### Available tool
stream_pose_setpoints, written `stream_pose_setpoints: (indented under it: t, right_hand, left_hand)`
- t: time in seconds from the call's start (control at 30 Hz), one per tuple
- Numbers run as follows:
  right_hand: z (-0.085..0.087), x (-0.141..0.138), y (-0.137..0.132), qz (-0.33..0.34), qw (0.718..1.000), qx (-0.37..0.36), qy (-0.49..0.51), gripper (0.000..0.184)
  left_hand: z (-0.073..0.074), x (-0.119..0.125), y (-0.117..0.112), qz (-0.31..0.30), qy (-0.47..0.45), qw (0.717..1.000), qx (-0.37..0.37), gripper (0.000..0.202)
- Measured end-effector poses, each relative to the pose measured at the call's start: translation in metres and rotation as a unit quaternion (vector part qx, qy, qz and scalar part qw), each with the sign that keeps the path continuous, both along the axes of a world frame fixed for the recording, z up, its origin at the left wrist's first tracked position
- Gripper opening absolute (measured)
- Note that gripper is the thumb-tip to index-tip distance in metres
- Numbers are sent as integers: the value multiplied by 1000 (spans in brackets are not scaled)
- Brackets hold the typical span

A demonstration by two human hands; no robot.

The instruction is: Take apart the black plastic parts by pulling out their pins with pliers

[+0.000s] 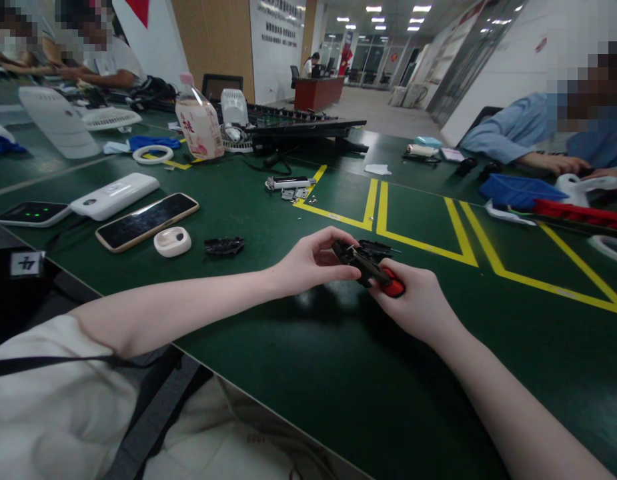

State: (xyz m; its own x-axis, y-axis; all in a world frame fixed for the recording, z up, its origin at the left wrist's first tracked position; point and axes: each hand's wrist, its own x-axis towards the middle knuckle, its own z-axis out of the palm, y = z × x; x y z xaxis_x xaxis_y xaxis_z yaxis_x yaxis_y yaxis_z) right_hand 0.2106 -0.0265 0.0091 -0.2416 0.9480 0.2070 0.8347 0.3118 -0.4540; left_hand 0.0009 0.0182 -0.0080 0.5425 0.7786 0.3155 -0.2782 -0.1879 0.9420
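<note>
- Red-and-black tool [372,269]: it's sitting in the right hand [415,300], apparently just above the green tabletop [303,373], in from the near edge and well away from the left corner.
- Right fingers are wrapping round the handle, thumb side up by the red end. Some of them are hiding under the grip, so I can't tell how they're all lying.
- Left hand [311,263] is curving in from the other side, thumb and fingers pinching a dark piece [344,253] at the tool's far end. It's too blurry to say whether that's a separate bit or just the tool's head.
- Step in hand, my read: both hands are working together at that dark piece, tool against part.
- The next move, I reckon, is calling for a firm left pinch and a steady right wrist, since the contact spot is looking tiny.
- Direction: the red end is pointing near-right, the dark end far-left. The long axis is running slantwise, roughly along the tabletop's near edge.
- Around it: a black part [375,249] is lying just beyond the hands, another black piece [224,246] is lying off to the left, and a cream case [172,241] and phone [147,222] are resting further toward the left corner.
</note>
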Motion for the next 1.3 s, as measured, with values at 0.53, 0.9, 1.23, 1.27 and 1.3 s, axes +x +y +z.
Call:
stream_pose_setpoints:
  t: [0.53, 0.9, 1.23, 1.27, 1.3]
  right_hand:
    - [-6, -6, -2, -70, 997, 24, -24, 10]
    - [-5, -3, -4, -57, 996, 51, -47, 9]
    - [-5, -2, -1, -38, 998, 8, -41, 11]
    - [-4, -1, -1, -36, 999, 5, -40, 10]
    - [-4, -1, -1, -35, 999, 3, -41, 10]
  left_hand:
    - [4, 3, -3, 23, 24, 998, -60, 33]
    - [3, -1, 0, -28, 53, 997, -53, 48]
    - [-4, 0, 2, -108, 27, 991, -80, 47]
    - [-3, 0, 1, -116, 27, 989, -83, 45]
    - [-2, 0, 1, -121, 26, 989, -86, 43]
